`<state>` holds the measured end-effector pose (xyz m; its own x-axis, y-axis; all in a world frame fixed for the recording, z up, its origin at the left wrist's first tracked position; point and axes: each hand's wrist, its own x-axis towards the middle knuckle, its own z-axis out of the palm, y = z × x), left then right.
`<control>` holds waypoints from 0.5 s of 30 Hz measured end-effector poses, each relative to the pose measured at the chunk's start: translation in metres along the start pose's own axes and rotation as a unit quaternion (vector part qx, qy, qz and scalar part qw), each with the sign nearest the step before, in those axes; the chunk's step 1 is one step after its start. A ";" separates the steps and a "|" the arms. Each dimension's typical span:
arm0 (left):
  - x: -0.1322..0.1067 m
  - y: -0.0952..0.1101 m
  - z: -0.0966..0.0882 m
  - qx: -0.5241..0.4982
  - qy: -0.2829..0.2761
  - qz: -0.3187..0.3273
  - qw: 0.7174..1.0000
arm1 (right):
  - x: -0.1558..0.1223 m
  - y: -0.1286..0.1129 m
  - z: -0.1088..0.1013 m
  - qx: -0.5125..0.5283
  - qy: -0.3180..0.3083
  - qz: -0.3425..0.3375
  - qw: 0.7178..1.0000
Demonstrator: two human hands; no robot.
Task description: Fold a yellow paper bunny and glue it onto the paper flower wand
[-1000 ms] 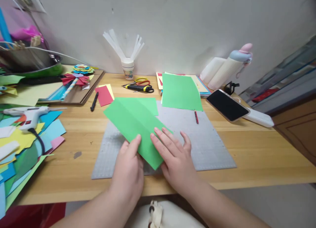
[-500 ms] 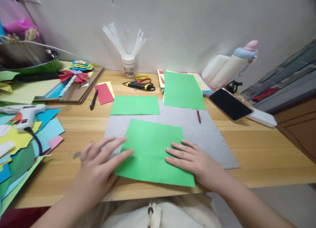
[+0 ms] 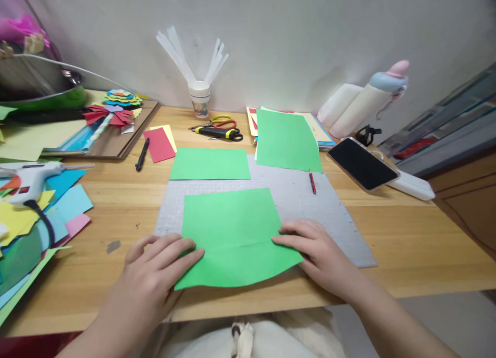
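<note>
A sheet of green paper (image 3: pixel 228 229) lies before me with a faint crease across it and its near edge curving up off the table. On its left edge rest the fingertips of my left hand (image 3: pixel 155 267), the thumb mostly hidden beneath. My right hand (image 3: pixel 318 252) grips the right edge, fingers bent on top and the thumb tucked under the raised near corner. Beneath the sheet is a grey cutting mat (image 3: pixel 310 213). A second green piece (image 3: pixel 211 164) lies flat beyond, and a short red-and-black pencil (image 3: pixel 312 182) sits to the right.
Another green sheet (image 3: pixel 289 141) tops a paper stack at the back. Scissors and a cutter (image 3: pixel 219 133) lie near a paper cup (image 3: pixel 200 99) of white sticks. Left are a glue gun (image 3: pixel 33 180) and paper scraps; right, a phone (image 3: pixel 362 163) and bottle (image 3: pixel 360 105).
The green sheet has turned slightly counterclockwise. My right hand has shifted from lying spread over it to holding its right edge; my left hand has slid a little toward me.
</note>
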<state>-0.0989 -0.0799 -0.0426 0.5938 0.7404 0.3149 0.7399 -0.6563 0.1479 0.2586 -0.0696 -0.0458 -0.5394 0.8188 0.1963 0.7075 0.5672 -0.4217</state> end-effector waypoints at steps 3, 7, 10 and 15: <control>0.004 0.003 -0.001 -0.026 -0.003 -0.067 0.997 | 0.012 -0.003 -0.001 0.067 -0.005 0.086 0.994; 0.011 0.007 0.003 -0.036 0.016 -0.189 0.981 | 0.029 -0.007 -0.002 0.100 -0.013 0.178 0.979; 0.017 0.004 0.006 -0.026 0.020 -0.226 0.974 | 0.037 -0.010 -0.001 0.055 -0.011 0.200 0.978; 0.028 0.004 0.007 0.069 0.017 -0.254 0.965 | 0.044 -0.013 0.003 -0.029 0.003 0.209 0.977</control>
<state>-0.0770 -0.0603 -0.0396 0.1346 0.9547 0.2652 0.9693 -0.1825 0.1651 0.2240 -0.0413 -0.0338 -0.1950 0.9805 0.0227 0.8905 0.1867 -0.4149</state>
